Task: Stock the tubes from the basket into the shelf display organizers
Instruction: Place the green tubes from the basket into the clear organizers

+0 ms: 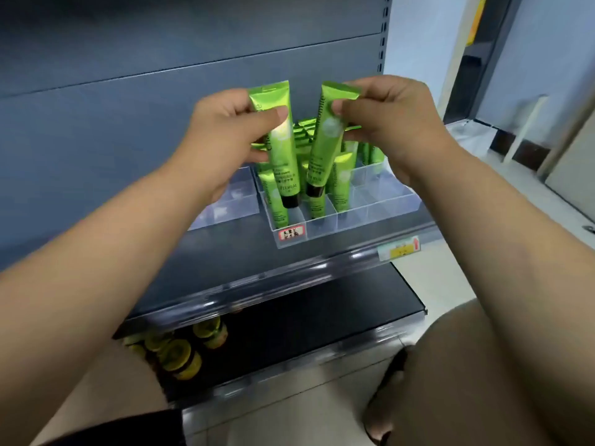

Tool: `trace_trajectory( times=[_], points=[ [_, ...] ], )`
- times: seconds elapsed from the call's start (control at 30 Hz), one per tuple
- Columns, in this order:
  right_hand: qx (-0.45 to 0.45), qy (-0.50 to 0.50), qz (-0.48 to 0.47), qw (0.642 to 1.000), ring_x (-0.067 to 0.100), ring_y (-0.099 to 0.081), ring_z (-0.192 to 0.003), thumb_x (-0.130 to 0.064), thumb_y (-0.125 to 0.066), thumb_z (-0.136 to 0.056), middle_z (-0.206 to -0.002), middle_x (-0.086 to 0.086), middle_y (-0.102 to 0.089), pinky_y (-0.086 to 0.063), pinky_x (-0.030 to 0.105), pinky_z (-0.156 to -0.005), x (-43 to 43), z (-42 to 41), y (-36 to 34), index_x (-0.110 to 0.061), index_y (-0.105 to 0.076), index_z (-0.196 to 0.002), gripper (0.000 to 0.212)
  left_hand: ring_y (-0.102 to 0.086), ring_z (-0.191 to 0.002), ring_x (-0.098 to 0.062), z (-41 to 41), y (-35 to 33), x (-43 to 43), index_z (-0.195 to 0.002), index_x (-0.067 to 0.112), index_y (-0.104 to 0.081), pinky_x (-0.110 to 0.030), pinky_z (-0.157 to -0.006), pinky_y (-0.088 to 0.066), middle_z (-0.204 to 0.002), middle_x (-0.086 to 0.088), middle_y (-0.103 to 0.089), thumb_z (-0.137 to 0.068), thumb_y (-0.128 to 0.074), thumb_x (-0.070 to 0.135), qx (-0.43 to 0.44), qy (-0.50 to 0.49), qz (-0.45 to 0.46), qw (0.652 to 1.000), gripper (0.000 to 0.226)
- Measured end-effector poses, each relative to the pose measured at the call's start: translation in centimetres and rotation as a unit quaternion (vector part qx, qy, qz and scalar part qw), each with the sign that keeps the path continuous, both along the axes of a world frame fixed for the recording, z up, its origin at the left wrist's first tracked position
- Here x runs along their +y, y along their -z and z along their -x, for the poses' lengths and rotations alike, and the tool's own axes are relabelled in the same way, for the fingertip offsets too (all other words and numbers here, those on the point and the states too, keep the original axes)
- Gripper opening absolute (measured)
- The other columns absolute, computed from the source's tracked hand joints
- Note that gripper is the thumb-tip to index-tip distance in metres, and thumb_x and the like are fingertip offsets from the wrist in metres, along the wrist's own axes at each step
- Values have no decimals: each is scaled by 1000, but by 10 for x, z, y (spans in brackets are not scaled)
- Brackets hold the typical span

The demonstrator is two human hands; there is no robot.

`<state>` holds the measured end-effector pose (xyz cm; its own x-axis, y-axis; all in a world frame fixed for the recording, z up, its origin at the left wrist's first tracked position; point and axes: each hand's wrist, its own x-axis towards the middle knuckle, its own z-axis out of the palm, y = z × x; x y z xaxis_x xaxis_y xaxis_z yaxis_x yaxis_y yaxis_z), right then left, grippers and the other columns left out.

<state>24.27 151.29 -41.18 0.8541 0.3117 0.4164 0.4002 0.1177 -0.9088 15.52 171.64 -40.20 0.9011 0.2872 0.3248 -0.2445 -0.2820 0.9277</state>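
Above the clear organizer (370, 217) on the shelf (209, 252), we are pinching one green tube in each hand: our left hand (225, 130) is gripping the left tube (285, 149), our right hand (386, 117) the right tube (325, 146), caps down. We are judging the placing step underway; next, each needs lowering into a free compartment.

Dim, soft light; slight blur, wide-angle edge warp.

Price label (291, 233) writing — illegible (rear tubes (304, 130) half hidden)
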Motion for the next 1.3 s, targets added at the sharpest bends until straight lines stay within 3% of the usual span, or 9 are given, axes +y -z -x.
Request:
trace_trajectory(
  times=[0.1,0.17,0.23,0.43,0.67,0.83,0.97,1.17,1.3],
  points=[
    [-3,25,1,1000,23,-70,-80,-9,-76,-85,-96,18,-75,-60,37,-74,-25,-22,0,-9,-76,-104,20,-59,-83,-23,-29,-10,-29,-105,-13,-62,-28,-64,-58,-96,-17,-58,-84,-81,21,3,19,-17,1000,44],
    [-1,37,-2,999,24,-69,-79,-11,-76,-85,-100,19,-75,-58,37,-72,-38,-37,-3,-7,-75,-108,23,-56,-78,-21,-48,-15,-48,-77,2,-61,-28,-63,-58,-85,-13,-54,-83,-83,20,8,21,-28,999,29],
    [1,51,1,999,24,-67,-76,-12,-76,-84,-96,21,-75,-53,33,-67,-50,-52,-8,-5,-74,-108,25,-56,-68,-17,-66,-16,-63,-64,16,-54,-29,-62,-58,-71,-5,-52,-83,-83,18,8,19,-45,999,35],
    [43,94,-32,994,20,-67,-68,-9,-72,-86,-83,9,-74,-54,28,-61,-76,-99,-5,-2,-72,-108,23,-67,-71,-14,-108,-16,-96,-89,11,-69,-38,-75,-64,-86,-7,-65,-81,-84,17,4,30,-74,997,18],
    [136,44,-7,990,21,-72,-83,-10,-69,-89,-102,13,-77,-62,36,-81,-78,-151,28,-9,-75,-108,20,-68,-69,-13,-141,-10,-114,-99,7,-72,-32,-68,-63,-84,-5,-69,-81,-84,21,1,31,-177,984,26],
    [173,24,5,985,38,-72,-101,-6,-69,-83,-112,21,-73,-61,49,-89,-64,-175,49,-8,-77,-103,22,-62,-66,-15,-161,-3,-117,-86,15,-74,-32,-64,-56,-82,-10,-68,-79,-81,28,-15,21,-209,978,17],
    [175,15,-9,984,30,-69,-86,-2,-69,-87,-108,25,-73,-60,49,-89,-51,-185,67,-5,-77,-101,16,-54,-65,-15,-170,4,-111,-87,11,-76,-32,-63,-48,-77,-8,-62,-74,-83,32,-4,2,-229,973,26],
    [180,9,15,984,37,-74,-96,-4,-70,-90,-101,23,-75,-62,46,-85,-39,-187,87,-5,-78,-96,10,-51,-64,-15,-176,8,-102,-80,12,-74,-32,-65,-48,-72,-5,-58,-73,-84,30,8,-7,-244,970,22],
    [184,15,10,983,39,-74,-92,-4,-73,-88,-101,23,-74,-63,43,-80,-31,-183,92,9,-71,-104,21,-51,-62,-13,-176,11,-101,-69,20,-70,-30,-64,-48,-65,1,-56,-73,-84,30,16,-4,-259,966,18]
  ],
)
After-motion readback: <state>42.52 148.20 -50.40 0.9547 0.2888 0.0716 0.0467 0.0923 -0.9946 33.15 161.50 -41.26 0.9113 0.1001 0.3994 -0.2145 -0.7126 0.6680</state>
